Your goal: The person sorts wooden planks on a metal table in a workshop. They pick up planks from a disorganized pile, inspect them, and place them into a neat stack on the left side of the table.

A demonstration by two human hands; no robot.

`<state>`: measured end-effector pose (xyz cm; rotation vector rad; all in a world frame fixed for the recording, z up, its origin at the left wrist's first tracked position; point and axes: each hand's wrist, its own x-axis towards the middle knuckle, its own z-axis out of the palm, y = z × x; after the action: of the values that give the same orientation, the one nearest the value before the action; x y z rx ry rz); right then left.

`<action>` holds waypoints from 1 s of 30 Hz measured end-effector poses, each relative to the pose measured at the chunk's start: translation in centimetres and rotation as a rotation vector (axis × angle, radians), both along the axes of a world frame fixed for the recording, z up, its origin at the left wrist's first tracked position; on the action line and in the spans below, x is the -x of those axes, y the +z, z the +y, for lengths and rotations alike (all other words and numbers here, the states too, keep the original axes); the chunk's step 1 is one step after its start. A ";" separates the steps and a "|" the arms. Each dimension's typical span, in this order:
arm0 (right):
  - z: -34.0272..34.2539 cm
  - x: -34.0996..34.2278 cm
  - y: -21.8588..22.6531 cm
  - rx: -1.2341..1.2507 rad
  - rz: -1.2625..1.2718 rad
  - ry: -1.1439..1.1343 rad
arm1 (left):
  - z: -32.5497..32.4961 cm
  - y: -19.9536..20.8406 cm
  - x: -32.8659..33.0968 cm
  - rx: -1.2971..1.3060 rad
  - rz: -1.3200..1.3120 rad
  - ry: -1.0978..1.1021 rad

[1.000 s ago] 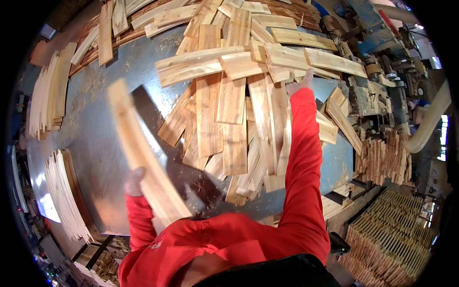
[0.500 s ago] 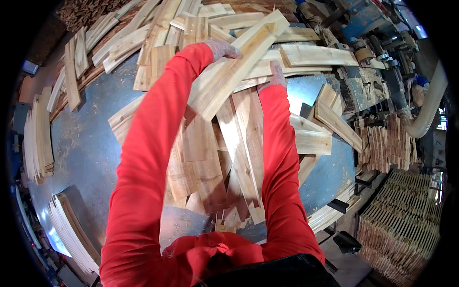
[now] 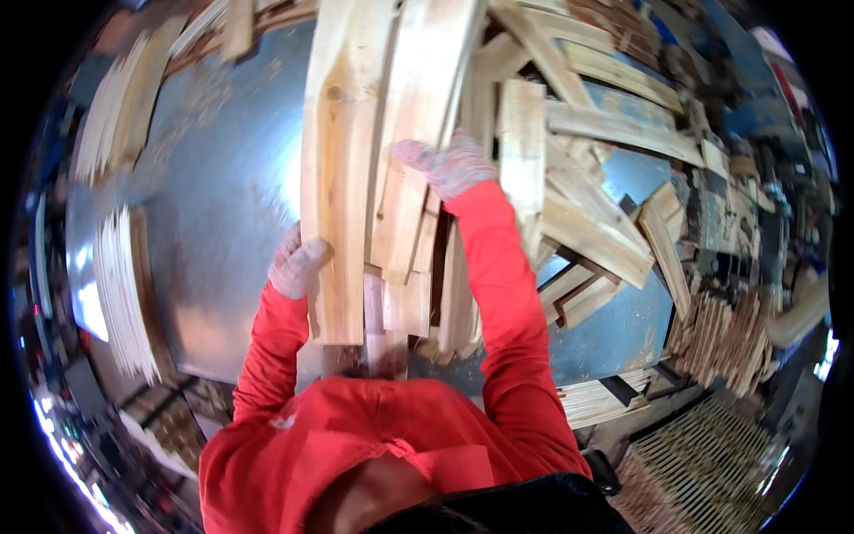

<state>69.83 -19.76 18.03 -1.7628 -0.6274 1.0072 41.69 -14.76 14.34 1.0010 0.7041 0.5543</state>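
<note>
My left hand [image 3: 298, 262], in a speckled knit glove, grips the left edge of a long wooden board [image 3: 342, 178] near its lower end. Its thumb lies on the board's face and the fingers are hidden beneath. A dark knot shows in this board, which points away from me. Beside it, my gloved right hand [image 3: 449, 169] is closed around the right edge of another long pale board [image 3: 425, 80], thumb across the top. Further boards lie under these two, partly hidden. A shorter loose board [image 3: 522, 151] lies just right of my right hand.
A metal table [image 3: 222, 169] carries it all. Upright board stacks [image 3: 124, 294] line its left side. More loose boards [image 3: 596, 236] overlap at the right, near machinery [image 3: 747, 214]. Slatted wood stacks [image 3: 703, 472] stand at the lower right.
My view has shifted. Both hands have come nearer to me, and the slanting board under my left hand is gone from there. Two long boards now lie lengthwise between my hands.
</note>
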 end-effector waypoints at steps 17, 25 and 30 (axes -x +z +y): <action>4.9 25.4 -7.7 0.577 -1.181 0.333 | 0.2 -12.0 19.7 0.065 0.375 0.439; 4.3 28.0 -5.1 0.619 -0.720 0.139 | 1.7 -13.9 22.7 0.209 0.263 0.449; 4.6 38.3 -2.2 0.669 -0.746 0.785 | 3.9 -14.4 22.6 0.395 0.136 0.311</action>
<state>31.50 -15.12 15.87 -2.5923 -1.6960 1.1225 19.10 -10.91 -0.02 0.5657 1.0549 0.5904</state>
